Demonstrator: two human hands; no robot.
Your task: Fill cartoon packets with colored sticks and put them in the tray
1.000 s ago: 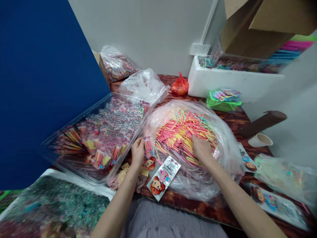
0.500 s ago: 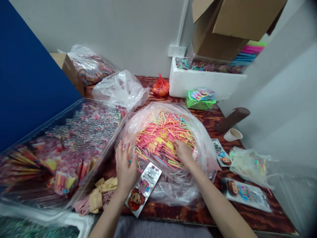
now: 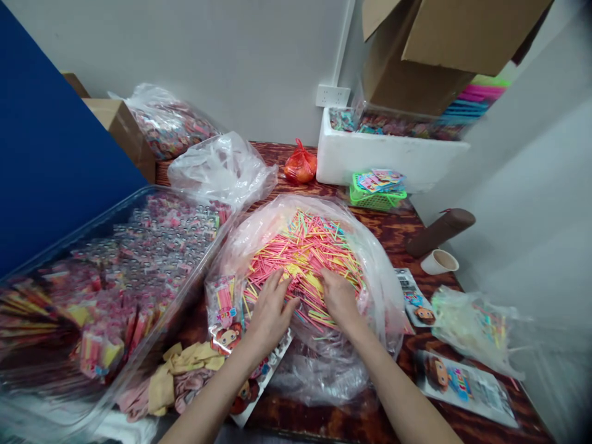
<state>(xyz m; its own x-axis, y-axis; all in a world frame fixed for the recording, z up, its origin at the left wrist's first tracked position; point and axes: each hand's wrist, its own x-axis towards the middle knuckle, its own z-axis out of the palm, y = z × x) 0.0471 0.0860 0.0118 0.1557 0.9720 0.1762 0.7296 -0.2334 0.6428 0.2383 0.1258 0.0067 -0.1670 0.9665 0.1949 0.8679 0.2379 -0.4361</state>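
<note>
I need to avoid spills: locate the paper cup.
In the head view, the paper cup sits toward the right of the table, beside the brown flask.

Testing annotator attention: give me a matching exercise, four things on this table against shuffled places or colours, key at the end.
Things:
1. stick pile
2. mesh basket
3. paper cup
4. tied bag

Places or colours:
A. beside the brown bottle
B. red
C. inside the open plastic bag
D. bright green

Pairs: 1-C, 2-D, 3-A, 4-B
</note>
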